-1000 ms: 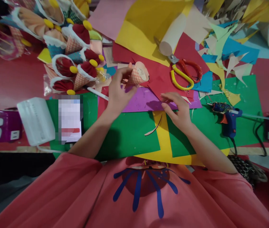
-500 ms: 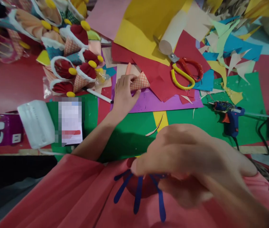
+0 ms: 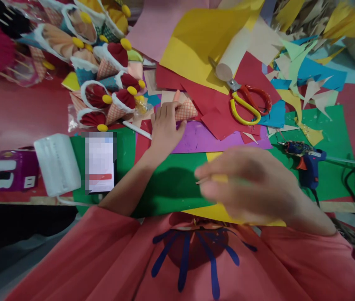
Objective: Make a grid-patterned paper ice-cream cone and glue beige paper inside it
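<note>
My left hand (image 3: 167, 125) is closed around the left end of a small orange-and-white checkered paper cone (image 3: 186, 109), which lies on its side among the coloured sheets. Behind its fingers an orange stick-like thing (image 3: 176, 95) pokes up, partly hidden. A white pen (image 3: 138, 129) lies by the left wrist. My right hand (image 3: 243, 184) is raised over the green sheet near my chest, smeared by motion. A thin curved paper strip (image 3: 203, 180) shows just beyond its fingertips; whether they touch it is unclear.
Scissors (image 3: 248, 106) with red and yellow handles lie on paper sheets beside a paper roll (image 3: 230, 58). A blue glue gun (image 3: 309, 165) with a cord is at the right. Several decorated cones (image 3: 106, 71) crowd the back left. A phone (image 3: 100, 163) and white box (image 3: 57, 164) sit left.
My left hand lowered the cone from upright to lying on its side. My right hand rose from the table toward my face, then moved back down a little over the green sheet.
</note>
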The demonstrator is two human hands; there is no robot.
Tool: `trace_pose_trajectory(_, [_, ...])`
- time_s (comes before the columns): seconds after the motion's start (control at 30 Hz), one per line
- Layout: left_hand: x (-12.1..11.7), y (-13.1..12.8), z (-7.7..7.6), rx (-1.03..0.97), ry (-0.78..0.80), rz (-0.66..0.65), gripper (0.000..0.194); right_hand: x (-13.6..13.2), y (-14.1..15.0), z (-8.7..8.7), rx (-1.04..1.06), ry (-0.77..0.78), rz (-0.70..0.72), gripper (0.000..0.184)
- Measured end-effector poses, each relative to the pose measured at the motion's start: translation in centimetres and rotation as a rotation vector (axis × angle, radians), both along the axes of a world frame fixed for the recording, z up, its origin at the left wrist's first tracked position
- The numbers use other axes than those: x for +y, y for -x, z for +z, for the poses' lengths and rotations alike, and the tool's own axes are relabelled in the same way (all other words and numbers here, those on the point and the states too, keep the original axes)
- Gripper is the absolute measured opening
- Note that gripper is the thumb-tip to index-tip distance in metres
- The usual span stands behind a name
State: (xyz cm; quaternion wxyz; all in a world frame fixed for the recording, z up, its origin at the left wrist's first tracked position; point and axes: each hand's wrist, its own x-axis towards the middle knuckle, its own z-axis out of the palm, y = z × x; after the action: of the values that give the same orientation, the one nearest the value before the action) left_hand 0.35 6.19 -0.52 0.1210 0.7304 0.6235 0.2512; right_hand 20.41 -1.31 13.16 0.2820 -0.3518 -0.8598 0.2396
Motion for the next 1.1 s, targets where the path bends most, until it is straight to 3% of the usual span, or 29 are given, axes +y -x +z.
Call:
trace_pose_trajectory(0.07, [0.4, 0.6, 0.1, 0.045, -0.014, 0.063, 0.034, 2.2, -0.8, -2.9, -0.078, -0.156, -0.015, 0.021])
trace_pose_trajectory(0.17, [0.4, 1.1, 0.8, 0.054, -0.049, 0.15, 0.052, 5.9, -3.3, -6.3, -0.339, -0.065, -0.33, 0.017])
trace_pose_trajectory(0.23, [-0.2, 0.6, 1.4, 0.036, -0.121, 0.158, 0.059, 7.9, -5.2, -7.4, -0.489, -0.028, -0.519, 0.015])
trace_pose_trajectory(0.3, [-1.1, -0.7, 1.9, 0.059, -0.2, -0.025, 0.05, 9.3, -6.5, -7.8, -0.62, 0.055, -0.606, 0.028])
trace_pose_trajectory(0.4, [-2.7, -3.1, 1.6, 0.15, -0.112, -0.528, 0.048, 10.5, -7.1, -8.3, -0.715, 0.174, -0.643, 0.043])
trace_pose_trajectory(0.43, [-3.2, -3.7, 1.4, 0.197, -0.067, -0.62, 0.047, 10.7, -7.0, -8.5, -0.713, 0.192, -0.66, 0.044])
trace_pose_trajectory(0.5, [-3.8, -4.4, 1.2, 0.268, -0.01, -0.685, 0.046, 11.1, -6.9, -9.1, -0.694, 0.19, -0.681, 0.05])
trace_pose_trajectory(0.6, [-3.8, -4.2, 1.5, 0.31, 0.031, -0.592, 0.043, 11.5, -7.0, -9.4, -0.681, 0.179, -0.676, 0.066])
trace_pose_trajectory(0.77, [-2.5, -2.5, 1.9, 0.324, 0.021, -0.409, 0.036, 11.8, -8.8, -7.7, -0.682, 0.093, -0.693, 0.067])
trace_pose_trajectory(0.9, [-1.8, -2.0, 1.2, 0.212, 0.001, -0.431, 0.035, 12.3, -11.5, -6.6, -0.677, 0.001, -0.7, 0.066])
trace_pose_trajectory(1.1, [-2.0, -2.1, 1.1, 0.157, 0.007, -0.412, 0.05, 14.1, -14.2, -7.7, -0.708, -0.025, -0.793, 0.054])
